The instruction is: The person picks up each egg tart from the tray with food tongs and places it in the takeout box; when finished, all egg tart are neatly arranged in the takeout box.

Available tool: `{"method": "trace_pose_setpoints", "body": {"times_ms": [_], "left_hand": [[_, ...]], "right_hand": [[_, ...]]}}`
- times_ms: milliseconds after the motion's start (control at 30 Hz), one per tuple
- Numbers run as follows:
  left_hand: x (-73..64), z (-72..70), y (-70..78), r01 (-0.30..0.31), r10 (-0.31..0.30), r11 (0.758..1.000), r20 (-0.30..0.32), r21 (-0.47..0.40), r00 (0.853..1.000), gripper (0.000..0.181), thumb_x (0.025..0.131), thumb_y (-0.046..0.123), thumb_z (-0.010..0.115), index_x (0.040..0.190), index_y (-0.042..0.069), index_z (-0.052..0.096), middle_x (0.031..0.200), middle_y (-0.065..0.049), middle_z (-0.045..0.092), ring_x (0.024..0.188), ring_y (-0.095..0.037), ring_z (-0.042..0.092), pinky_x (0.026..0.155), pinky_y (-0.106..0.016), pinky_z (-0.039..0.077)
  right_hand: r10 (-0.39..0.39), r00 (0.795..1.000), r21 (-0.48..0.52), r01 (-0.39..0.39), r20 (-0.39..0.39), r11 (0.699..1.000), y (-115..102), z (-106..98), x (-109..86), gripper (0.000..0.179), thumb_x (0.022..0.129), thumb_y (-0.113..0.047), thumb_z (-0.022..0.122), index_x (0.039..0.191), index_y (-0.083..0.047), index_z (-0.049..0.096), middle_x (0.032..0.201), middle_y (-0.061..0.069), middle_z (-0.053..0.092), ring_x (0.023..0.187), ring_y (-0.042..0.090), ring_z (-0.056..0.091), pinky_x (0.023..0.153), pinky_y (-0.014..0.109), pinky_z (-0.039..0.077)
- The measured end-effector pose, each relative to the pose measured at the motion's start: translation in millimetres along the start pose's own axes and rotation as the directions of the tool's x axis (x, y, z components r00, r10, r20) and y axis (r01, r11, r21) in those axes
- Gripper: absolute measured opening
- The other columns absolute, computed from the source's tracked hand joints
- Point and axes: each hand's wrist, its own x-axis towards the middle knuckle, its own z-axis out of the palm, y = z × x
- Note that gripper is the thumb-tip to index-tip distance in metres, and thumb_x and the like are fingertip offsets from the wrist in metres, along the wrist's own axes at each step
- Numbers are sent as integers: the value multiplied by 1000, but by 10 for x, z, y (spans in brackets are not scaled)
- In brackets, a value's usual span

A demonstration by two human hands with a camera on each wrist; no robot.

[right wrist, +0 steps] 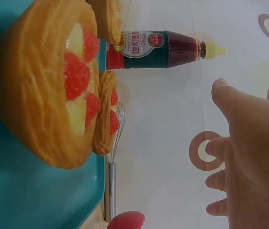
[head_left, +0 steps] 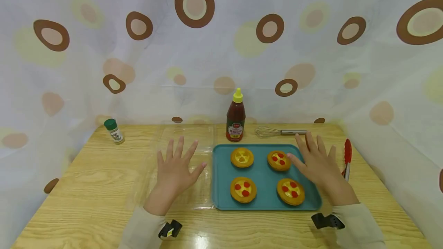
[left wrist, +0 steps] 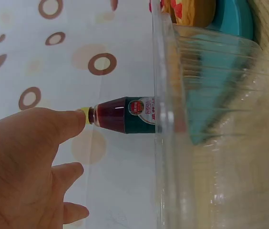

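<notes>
My left hand [head_left: 175, 174] hovers, fingers spread, over a clear plastic clamshell box [head_left: 199, 199] that lies opened out. On the other side, my right hand [head_left: 322, 168] is held with spread fingers above the right end of a teal tray [head_left: 261, 181]. Neither hand holds anything. Several egg tarts lie on the tray. Three carry red berry pieces, such as the front left tart [head_left: 243, 190] and the front right tart [head_left: 290, 191]. The back left tart [head_left: 242, 157] has a plain yellow filling. In the right wrist view, a berry tart [right wrist: 44, 86] looms close.
Behind the tray stands a sauce bottle [head_left: 235, 122] with a yellow cap. A whisk [head_left: 273, 131] lies to its right. Red-tipped tongs [head_left: 347, 155] lie at the table's right side. A green-capped seasoning jar [head_left: 114, 131] is at the back left. A patterned cloth surrounds the table.
</notes>
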Motion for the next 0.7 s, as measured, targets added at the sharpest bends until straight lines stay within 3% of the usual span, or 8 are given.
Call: {"method": "trace_pose_setpoints", "body": {"times_ms": [167, 267, 467, 600, 700], "left_hand": [[1, -58, 32, -18, 18, 1000, -33, 4, 999, 70, 91, 62, 44, 150, 28, 27, 156, -14, 14, 141, -41, 6, 103, -69, 9], [9, -79, 35, -48, 49, 999, -94, 5, 994, 71, 90, 59, 49, 150, 26, 30, 155, -15, 19, 141, -40, 13, 103, -68, 15], [12, -100, 27, -140, 135, 990, -224, -5, 965, 70, 87, 47, 63, 146, 21, 38, 147, -19, 34, 134, -39, 29, 99, -64, 27], [-3, -129, -46, -218, 193, 974, -267, -66, 944, 64, 86, 38, 68, 142, 15, 45, 136, -20, 47, 125, -39, 43, 95, -60, 35], [-29, -175, -123, -252, 209, 954, -240, -163, 948, 59, 88, 34, 67, 139, 11, 48, 127, -17, 56, 117, -37, 51, 92, -56, 40]], "right_hand": [[9, 1000, 31, -9, -20, 999, 17, -53, 4, 85, 94, -62, 35, 153, -10, 4, 154, 25, -3, 136, 51, -8, 94, 76, -7], [43, 998, 62, -40, -44, 997, 41, -110, 16, 87, 93, -61, 39, 152, -4, 10, 152, 30, 0, 135, 54, -5, 94, 76, -3], [85, 980, 128, -63, -179, 990, 187, -168, 6, 81, 92, -51, 52, 145, 5, 26, 142, 38, 21, 127, 57, 20, 93, 75, 16], [110, 954, 180, -60, -278, 982, 312, -176, -37, 81, 91, -48, 57, 142, 9, 29, 137, 38, 31, 120, 57, 31, 89, 71, 27], [154, 942, 232, -85, -299, 969, 413, -180, -72, 82, 91, -47, 56, 143, 10, 27, 135, 38, 34, 119, 56, 33, 89, 69, 29]]}}
